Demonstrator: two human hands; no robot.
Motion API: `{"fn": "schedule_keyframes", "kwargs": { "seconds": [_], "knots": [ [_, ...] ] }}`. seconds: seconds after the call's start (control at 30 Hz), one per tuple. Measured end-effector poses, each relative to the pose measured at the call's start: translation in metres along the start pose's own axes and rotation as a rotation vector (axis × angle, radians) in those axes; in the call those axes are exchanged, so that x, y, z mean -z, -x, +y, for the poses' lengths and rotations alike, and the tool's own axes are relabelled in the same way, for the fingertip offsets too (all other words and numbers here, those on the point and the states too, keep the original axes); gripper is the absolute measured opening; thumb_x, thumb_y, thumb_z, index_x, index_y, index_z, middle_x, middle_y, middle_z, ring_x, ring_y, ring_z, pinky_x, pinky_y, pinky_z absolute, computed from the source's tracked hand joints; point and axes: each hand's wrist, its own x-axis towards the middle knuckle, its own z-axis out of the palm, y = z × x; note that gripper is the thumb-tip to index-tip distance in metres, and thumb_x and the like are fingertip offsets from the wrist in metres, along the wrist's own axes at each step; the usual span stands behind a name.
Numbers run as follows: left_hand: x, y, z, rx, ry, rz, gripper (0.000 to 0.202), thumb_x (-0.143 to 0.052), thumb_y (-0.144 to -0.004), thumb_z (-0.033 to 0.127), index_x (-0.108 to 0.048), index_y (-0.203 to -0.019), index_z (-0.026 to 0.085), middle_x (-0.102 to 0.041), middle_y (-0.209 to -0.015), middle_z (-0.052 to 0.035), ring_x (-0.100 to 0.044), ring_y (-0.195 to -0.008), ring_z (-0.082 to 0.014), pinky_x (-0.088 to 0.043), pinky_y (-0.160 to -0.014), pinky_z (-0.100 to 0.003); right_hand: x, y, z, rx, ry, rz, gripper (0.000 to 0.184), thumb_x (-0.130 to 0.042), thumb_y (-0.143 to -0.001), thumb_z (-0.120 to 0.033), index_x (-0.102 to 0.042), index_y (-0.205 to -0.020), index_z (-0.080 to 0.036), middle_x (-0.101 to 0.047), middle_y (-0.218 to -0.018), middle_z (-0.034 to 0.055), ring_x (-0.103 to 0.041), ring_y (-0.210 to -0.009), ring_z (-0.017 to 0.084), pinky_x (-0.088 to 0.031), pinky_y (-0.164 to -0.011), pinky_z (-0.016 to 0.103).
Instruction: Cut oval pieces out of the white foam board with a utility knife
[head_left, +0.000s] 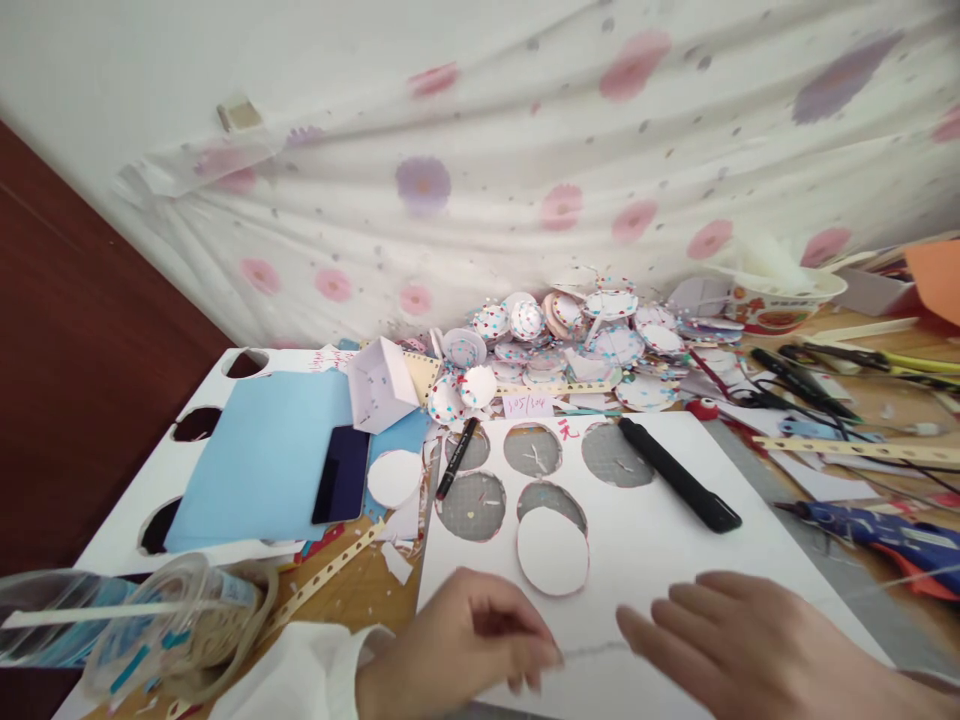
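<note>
Low in the view, my left hand (457, 645) is closed in a pinch over the large white sheet (637, 610). A thin greyish line runs from its fingertips toward my right hand; whether it is a strand or a mark on the sheet is unclear. My right hand (727, 640), blurred by motion, has its fingers stretched out, palm down, above the sheet. Beyond my hands lies a cut white paper disc (553, 552), partly over one of several round holes in the sheet. A black marker (457, 458) and a thick black pen-shaped tool (679, 475) rest on the sheet.
Decorated paper discs (562, 330) are piled at the back. On the left are blue paper (247, 450), a phone (341, 475), a white paper box (382, 385) and plastic cups (172, 630). A blue glue gun (877, 530), cables and a paper bowl (784, 300) stand right.
</note>
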Motion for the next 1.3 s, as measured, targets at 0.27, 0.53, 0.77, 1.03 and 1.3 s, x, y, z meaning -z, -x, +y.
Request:
{"fn": "schedule_keyframes", "kwargs": {
  "seconds": [0.27,0.53,0.77,1.03,1.3],
  "knots": [
    [-0.008,0.004,0.003,-0.789,-1.084,0.531,0.024,-0.049,-0.099,0.035,-0.065,-0.103,0.018,-0.063,-0.077,-0.0014,-0.06,-0.069,-0.0151,-0.045,-0.062,-0.027,-0.005,-0.002,0.002,-0.367,-0.296,-0.221,0.034,-0.036,-0.087,-0.002,-0.063,-0.085,-0.022,-0.064,-0.059,-0.0006,-0.062,-0.053,0.014,-0.034,-0.05,0.025],
    [-0.012,-0.008,0.007,-0.952,-1.411,0.677,0.011,-0.052,-0.096,0.018,-0.061,-0.089,0.016,-0.058,-0.07,0.0007,-0.054,-0.062,-0.0163,-0.035,-0.055,-0.031,-0.008,-0.006,-0.001,-0.504,-0.406,-0.3,0.034,-0.038,-0.088,-0.006,-0.065,-0.085,-0.026,-0.071,-0.068,-0.0027,-0.067,-0.058,0.014,-0.04,-0.055,0.025],
    [-0.016,-0.01,0.008,-1.015,-1.462,0.696,0.025,-0.049,-0.093,0.011,-0.054,-0.069,0.016,-0.048,-0.059,0.0018,-0.045,-0.053,-0.0146,-0.025,-0.049,-0.033,-0.015,-0.001,0.001,-0.304,-0.192,-0.149,0.039,-0.036,-0.076,0.005,-0.062,-0.084,-0.022,-0.064,-0.059,-0.0022,-0.059,-0.049,0.014,-0.032,-0.048,0.031],
    [-0.021,-0.004,0.006,-0.642,-1.044,0.466,0.026,-0.052,-0.089,0.016,-0.049,-0.063,0.018,-0.053,-0.061,0.0031,-0.05,-0.056,-0.0113,-0.028,-0.051,-0.03,-0.005,-0.002,0.011,0.152,0.246,-0.01,0.036,-0.025,-0.097,-0.003,-0.059,-0.107,-0.009,-0.062,-0.064,0.0016,-0.053,-0.051,0.015,-0.033,-0.05,0.032],
    [-0.015,0.006,0.0,-0.368,-1.032,0.348,0.018,-0.065,-0.083,0.013,-0.057,-0.068,0.019,-0.061,-0.063,0.006,-0.055,-0.058,-0.0106,-0.031,-0.052,-0.024,-0.012,0.005,0.014,0.093,0.127,-0.03,0.042,-0.02,-0.101,-0.009,-0.061,-0.104,-0.013,-0.06,-0.064,0.0011,-0.053,-0.052,0.014,-0.035,-0.05,0.031]
  ]
}}
